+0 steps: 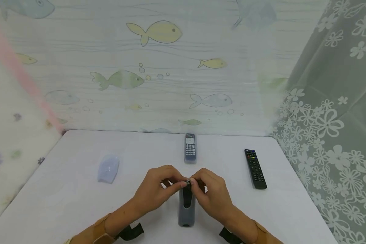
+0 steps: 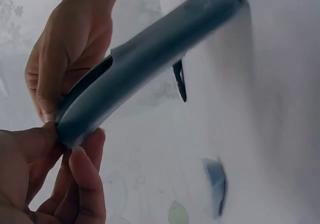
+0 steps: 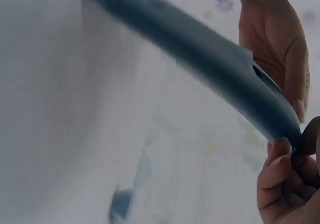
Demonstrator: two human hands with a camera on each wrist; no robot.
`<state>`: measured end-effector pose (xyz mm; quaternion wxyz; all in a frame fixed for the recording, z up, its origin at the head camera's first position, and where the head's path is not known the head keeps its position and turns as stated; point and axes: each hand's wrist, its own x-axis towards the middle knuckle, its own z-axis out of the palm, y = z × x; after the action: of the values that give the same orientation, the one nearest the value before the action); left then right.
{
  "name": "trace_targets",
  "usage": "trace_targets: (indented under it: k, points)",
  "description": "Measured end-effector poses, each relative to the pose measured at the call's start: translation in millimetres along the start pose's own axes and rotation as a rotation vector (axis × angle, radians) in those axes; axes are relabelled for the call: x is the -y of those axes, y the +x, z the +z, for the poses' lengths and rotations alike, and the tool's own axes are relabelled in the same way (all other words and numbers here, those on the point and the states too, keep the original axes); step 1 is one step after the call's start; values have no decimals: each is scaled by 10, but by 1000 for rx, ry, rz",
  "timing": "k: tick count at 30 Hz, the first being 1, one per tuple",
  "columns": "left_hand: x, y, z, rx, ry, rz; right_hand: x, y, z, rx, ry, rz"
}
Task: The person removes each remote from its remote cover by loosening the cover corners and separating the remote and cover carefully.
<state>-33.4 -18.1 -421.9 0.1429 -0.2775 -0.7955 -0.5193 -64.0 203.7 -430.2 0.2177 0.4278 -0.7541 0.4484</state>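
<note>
A grey-blue remote control cover (image 1: 186,217) is tilted in front of me, its near end low by the table and its far end raised. Something black (image 1: 187,198) shows through the long opening in its upper side; whether a remote is inside I cannot tell. My left hand (image 1: 158,186) pinches the raised end from the left, thumb and fingertips at the rim. From the other side my right hand (image 1: 213,195) pinches the same end. In the left wrist view the cover (image 2: 150,52) slants between both hands. The right wrist view shows its smooth underside (image 3: 200,49).
A remote in a translucent cover (image 1: 190,156) lies farther back on the white table (image 1: 79,203). To the right is a bare black remote (image 1: 255,169). An unfilled translucent cover (image 1: 108,168) lies at left. Patterned curtains (image 1: 323,152) hang around the table.
</note>
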Motion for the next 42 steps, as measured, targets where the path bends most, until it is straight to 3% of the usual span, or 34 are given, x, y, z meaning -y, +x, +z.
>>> trace_targets:
  k: [3,8,12,15,31,42]
  points:
    - [51,-18,9,24,35,-80,-45,-23,35,34,33,88]
    - [194,-26,85,36,123,-172,-127,-60,100,115,74,309]
    - [289,-40,159,76,138,-251,-201,-95,163,192,101,493]
    - [339,-46,183,111,150,-289,-254,-117,214,230,120,582]
    - [766,-45,178,167,69,-393,-503,-146,356,306,90,672]
    - [904,-24,121,207,-35,-416,-571,-105,363,345,181,706]
